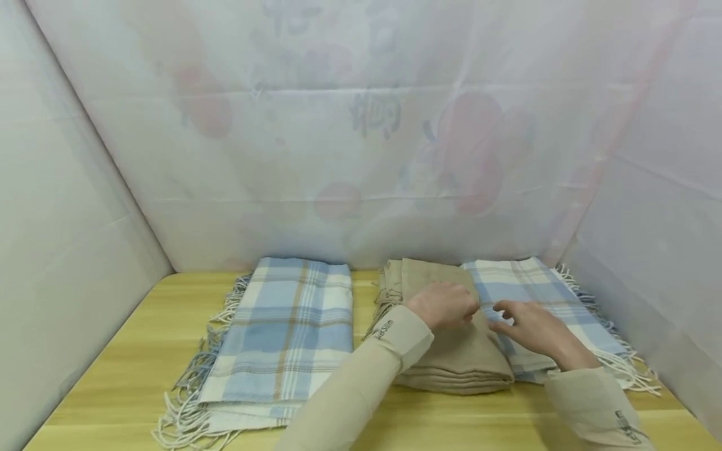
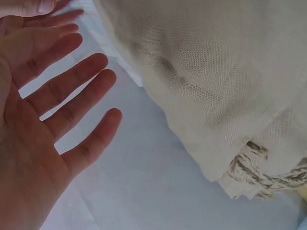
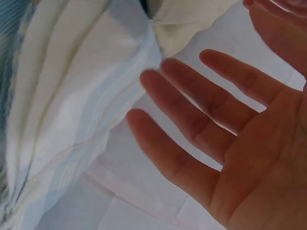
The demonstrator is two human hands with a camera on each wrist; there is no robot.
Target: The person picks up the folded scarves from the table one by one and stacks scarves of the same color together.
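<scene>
A folded beige fringed scarf (image 1: pixel 465 357) lies on the table, its thick layered fold toward me and its tassels on the left. My left hand (image 1: pixel 445 305) is over the right part of this scarf. In the left wrist view, the fingers of that hand (image 2: pixel 53 110) are spread and hold nothing, with the beige cloth (image 2: pixel 201 72) beside them. Over the folded blue-and-white plaid scarf (image 1: pixel 524 282) on the right is my right hand (image 1: pixel 533 329). The right wrist view shows this hand (image 3: pixel 240 129) with fingers extended and nothing in it, near the plaid cloth (image 3: pixel 96 72).
Another folded blue-and-white plaid scarf (image 1: pixel 293 338) lies to the left, with fringe (image 1: pixel 192 388) along its left edge. The yellow wood-grain table (image 1: pixel 118 369) meets a white sheet wall (image 1: pixel 271 163) at the back. White walls also enclose the left and right sides.
</scene>
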